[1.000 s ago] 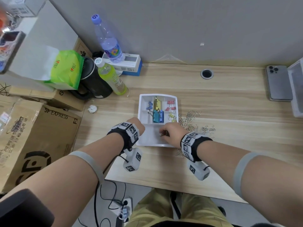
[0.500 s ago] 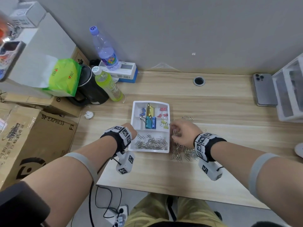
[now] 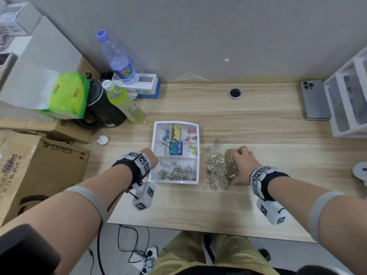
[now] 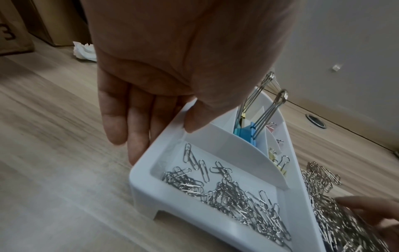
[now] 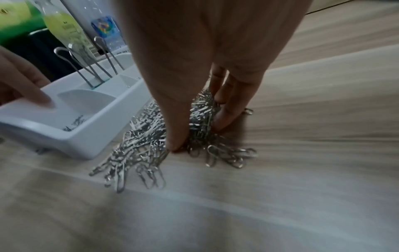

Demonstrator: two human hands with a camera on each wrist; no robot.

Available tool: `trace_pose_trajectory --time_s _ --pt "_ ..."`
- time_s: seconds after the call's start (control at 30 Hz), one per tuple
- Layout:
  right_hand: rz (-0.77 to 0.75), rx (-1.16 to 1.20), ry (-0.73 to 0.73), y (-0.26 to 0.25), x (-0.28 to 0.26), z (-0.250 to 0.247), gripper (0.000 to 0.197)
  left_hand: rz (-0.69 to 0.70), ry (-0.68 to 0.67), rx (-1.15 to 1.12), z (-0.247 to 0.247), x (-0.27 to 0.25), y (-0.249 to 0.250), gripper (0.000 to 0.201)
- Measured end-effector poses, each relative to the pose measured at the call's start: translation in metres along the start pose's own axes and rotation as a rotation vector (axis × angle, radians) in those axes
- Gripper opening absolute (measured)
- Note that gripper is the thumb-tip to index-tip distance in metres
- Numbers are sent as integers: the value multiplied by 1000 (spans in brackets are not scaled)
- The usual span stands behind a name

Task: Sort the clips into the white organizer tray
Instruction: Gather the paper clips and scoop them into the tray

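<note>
Pale wooden desk (image 3: 258, 126): the right hand (image 3: 241, 161) pinches silver wire paper clips (image 3: 215, 165) from the loose heap. The left hand (image 3: 152, 155), fingers straight, steadies the white plastic organizer tray (image 3: 195, 155). Next, probably, lift the bunch into the near compartment.

Left hand (image 3: 152, 156) mostly behind wristband

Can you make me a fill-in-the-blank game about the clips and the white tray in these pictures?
1. The loose paper clips lie on the desk to the ____ of the white organizer tray.
2. The paper clips already sorted fill the ____ compartment, nearest the person.
3. The right hand is gathering clips from the pile, while the left hand steadies the ____.
4. The small binder clips in the far right compartment are ____.

Missing words: right; biggest; tray; pink
</note>
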State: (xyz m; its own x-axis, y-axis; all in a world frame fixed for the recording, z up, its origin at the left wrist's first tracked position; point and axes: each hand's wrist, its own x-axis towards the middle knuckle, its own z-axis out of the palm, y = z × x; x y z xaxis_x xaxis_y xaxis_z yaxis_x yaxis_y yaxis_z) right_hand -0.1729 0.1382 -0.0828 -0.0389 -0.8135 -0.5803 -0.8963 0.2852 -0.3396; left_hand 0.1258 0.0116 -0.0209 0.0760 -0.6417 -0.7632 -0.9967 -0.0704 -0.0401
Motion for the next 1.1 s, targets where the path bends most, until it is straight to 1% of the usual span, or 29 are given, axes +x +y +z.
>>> trace_pose_trajectory --time_s 0.17,0.2,0.23,0.37,0.43,0.47,0.57,0.67,0.77,0.8,0.9,0.93,0.97,1.0,1.07,1.1 --pt "-46 97 34 -22 12 5 98 -30 14 -65 4 1 1 34" --pt "-49 98 39 -26 12 5 100 -42 1 -89 4 0 1 33" --pt "-52 89 38 -29 12 5 106 -35 16 -101 6 2 1 33" --pt "-77 -8 14 -40 10 8 133 -20 16 -114 9 4 1 32" --pt "-77 -51 18 -46 10 11 138 -17 10 -121 9 1 3 31" --pt "-75 -64 24 -49 11 13 136 -12 8 -132 9 0 3 31" --pt "-76 -19 55 -55 16 17 114 -3 3 -133 9 -2 4 30" --pt "-82 52 70 -56 18 19 89 -34 -46 -135 9 -4 5 28" --pt "-99 94 87 -55 17 22 65 -33 -60 -115 8 -7 7 31" --pt "-106 110 95 -55 17 24 60 -27 -64 -95 9 -8 8 31" --pt "-123 136 114 -53 17 27 48 -17 -25 -116 8 -9 10 20" --pt "-128 147 118 -52 16 27 44 -16 -17 -123 7 -9 10 24" --pt "-128 160 118 -51 16 25 40 -20 -20 -123 7 -13 10 26" --pt "-125 171 112 -49 16 24 37 -12 -33 -95 6 -15 11 23" --pt "-111 183 99 -46 15 19 32 -74 -60 -86 3 -23 15 14" --pt "-105 187 93 -45 14 16 31 -55 -78 12 2 -27 15 19"
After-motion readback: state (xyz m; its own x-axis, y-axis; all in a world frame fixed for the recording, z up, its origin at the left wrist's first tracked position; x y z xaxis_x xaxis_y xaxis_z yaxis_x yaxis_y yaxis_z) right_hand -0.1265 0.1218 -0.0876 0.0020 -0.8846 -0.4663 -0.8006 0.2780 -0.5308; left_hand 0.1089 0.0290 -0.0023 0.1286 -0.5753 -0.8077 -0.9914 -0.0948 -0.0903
